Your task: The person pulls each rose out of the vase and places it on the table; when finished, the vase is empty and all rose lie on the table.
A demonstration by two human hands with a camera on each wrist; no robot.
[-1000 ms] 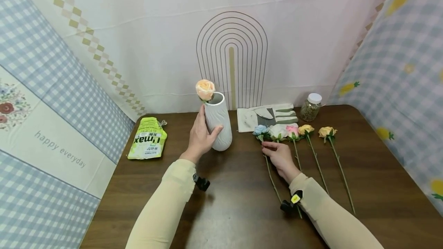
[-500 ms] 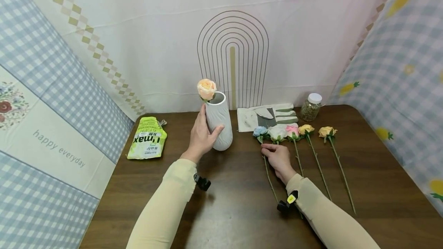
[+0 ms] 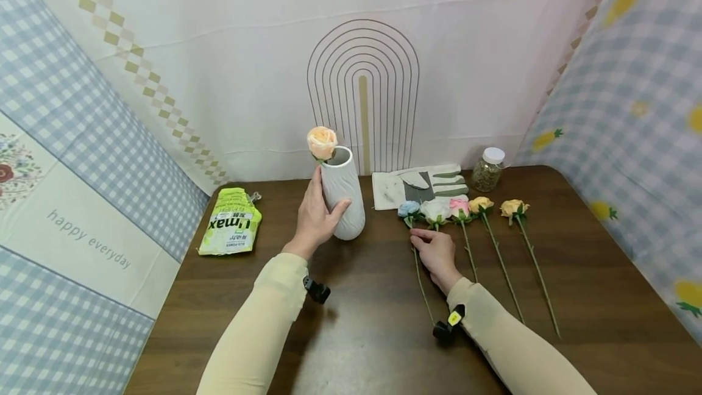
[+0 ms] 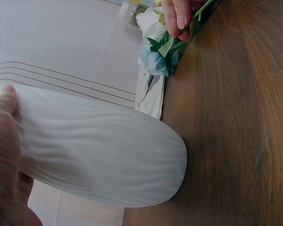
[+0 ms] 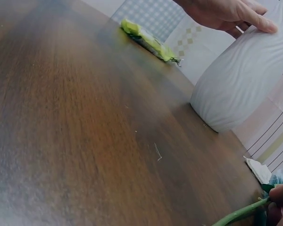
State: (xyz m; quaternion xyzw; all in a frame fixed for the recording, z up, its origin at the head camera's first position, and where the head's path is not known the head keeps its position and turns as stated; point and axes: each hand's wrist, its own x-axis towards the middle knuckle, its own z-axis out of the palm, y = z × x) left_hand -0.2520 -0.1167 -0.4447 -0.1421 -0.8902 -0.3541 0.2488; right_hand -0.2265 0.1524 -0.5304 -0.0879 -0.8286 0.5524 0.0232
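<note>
My left hand (image 3: 318, 215) grips a ribbed white vase (image 3: 344, 203) around its left side, thumb across the front. The vase stands upright on the brown table, and a peach rose (image 3: 322, 142) leans out over its rim; the stem inside is hidden. To the right, my right hand (image 3: 436, 253) pinches the stem of a blue rose (image 3: 408, 209) just below the bloom. In the left wrist view, the fingertips (image 4: 180, 21) are near the green leaves under the blue bloom. A green stem (image 5: 243, 212) passes between the fingers in the right wrist view.
Beside the blue bloom lie a white rose (image 3: 436, 209), a pink rose (image 3: 458, 206) and two yellow roses (image 3: 514, 209), stems toward me. Behind them are a work glove (image 3: 419, 186) and a lidded jar (image 3: 487, 169). A green-and-white pouch (image 3: 230, 221) lies at left.
My right wrist and the blue rose's lower stem have shifted slightly left. My left hand keeps its hold on the vase, and the view has moved a little.
</note>
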